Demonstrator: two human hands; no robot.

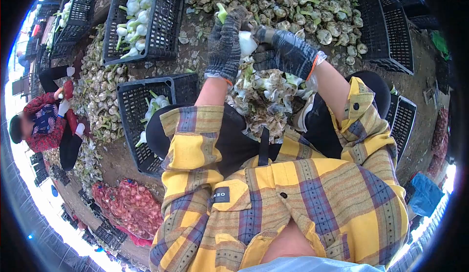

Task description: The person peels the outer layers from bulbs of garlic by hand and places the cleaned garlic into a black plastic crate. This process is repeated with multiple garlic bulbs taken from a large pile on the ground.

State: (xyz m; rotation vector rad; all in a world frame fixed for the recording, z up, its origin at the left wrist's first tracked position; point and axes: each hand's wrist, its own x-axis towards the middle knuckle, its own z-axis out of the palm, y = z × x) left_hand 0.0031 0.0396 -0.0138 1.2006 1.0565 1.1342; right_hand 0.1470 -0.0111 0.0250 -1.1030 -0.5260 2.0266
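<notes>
A white garlic bulb (247, 43) with a cut green stem (222, 14) is in my left hand (224, 47), whose gloved fingers are wrapped round the stem side. My right hand (289, 51), in a grey knit glove under clear plastic, is closed at the bulb's right side. Its fingertips are close to the bulb, and whatever they pinch is too small to make out. Below both hands, a heap of dry garlic skins and leaf scraps (266, 93) lies between my knees.
Unpeeled garlic (293, 8) is piled ahead. Black crates with white garlic stand at the upper left (166, 22) and beside my left knee (141, 88). Another black crate (391, 32) is at the upper right. Red net sacks (129, 208) lie lower left. A person (46, 120) sits farther left.
</notes>
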